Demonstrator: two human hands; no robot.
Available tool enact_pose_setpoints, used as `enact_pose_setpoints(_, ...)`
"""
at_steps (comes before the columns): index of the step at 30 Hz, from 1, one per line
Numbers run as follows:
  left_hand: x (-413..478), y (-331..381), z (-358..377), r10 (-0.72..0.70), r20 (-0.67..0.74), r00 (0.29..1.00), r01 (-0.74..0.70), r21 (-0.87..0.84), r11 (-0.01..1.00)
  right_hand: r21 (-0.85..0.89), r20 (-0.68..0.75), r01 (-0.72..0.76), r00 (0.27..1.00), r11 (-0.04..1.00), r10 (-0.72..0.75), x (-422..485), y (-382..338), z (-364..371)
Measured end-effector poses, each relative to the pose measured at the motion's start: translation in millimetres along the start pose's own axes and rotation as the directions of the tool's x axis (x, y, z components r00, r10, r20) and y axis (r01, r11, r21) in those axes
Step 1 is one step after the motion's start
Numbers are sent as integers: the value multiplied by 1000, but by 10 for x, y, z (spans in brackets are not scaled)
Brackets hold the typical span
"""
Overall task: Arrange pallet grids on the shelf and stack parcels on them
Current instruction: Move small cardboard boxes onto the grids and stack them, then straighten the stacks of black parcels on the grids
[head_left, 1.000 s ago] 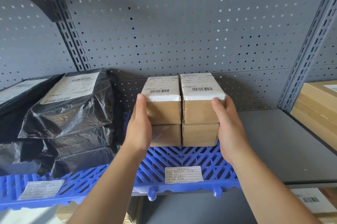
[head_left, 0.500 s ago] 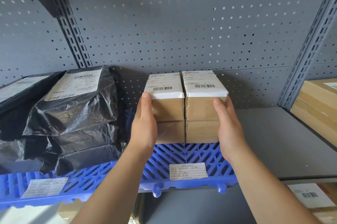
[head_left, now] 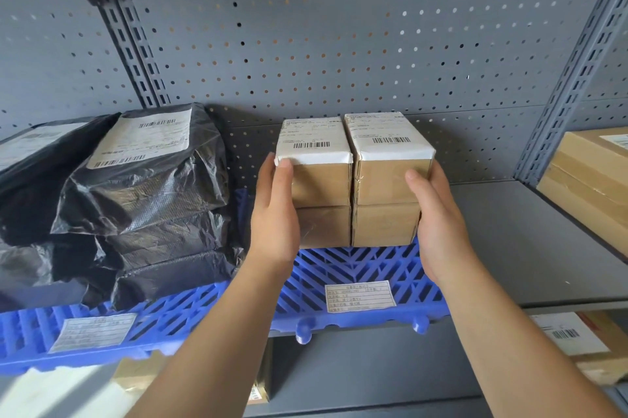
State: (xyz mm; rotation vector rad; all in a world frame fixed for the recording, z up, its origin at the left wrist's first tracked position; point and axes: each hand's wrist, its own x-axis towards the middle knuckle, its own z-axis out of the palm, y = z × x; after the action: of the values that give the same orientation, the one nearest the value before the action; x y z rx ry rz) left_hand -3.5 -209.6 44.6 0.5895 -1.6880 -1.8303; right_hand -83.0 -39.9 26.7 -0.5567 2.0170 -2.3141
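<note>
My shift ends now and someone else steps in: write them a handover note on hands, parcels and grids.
Left hand presses flat against the left side of the four small boxes; right hand presses the right side.
Boxes stand two by two on the right blue grid; black bags are piled on the left blue grid.
Done: both grids laid and loaded.
Left: let go of the boxes.
</note>
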Motion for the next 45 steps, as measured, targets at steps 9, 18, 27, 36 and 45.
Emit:
enact_pose_setpoints(9, -185, -165, -151, -16, -3, 1000, 16, 47, 999, -17, -70, 3, 998, 1000, -5, -284, -62, 2)
enact_pose_setpoints(18, -675, -120, -229, 44, 3, 999, -44, 190, 981, -59, -70, -87, 994, 994, 83, -770, -271, -141)
enact_pose_setpoints(27, -1585, -151, -397, 139, 35, 990, -141, 429, 892, -302, 10, -15, 1000, 953, 19, -1519, -507, -124)
enact_pose_setpoints(36, -2033, -138, -978, 211, 105, 972, -225, 678, 700, -568, 191, 113, 982, 816, -3, -2190, -611, 208)
enact_pose_setpoints(45, -1850, 49, -2145, 263, 79, 961, -239, 715, 657, -567, 198, 120, 980, 815, -7, -2343, -725, 1268)
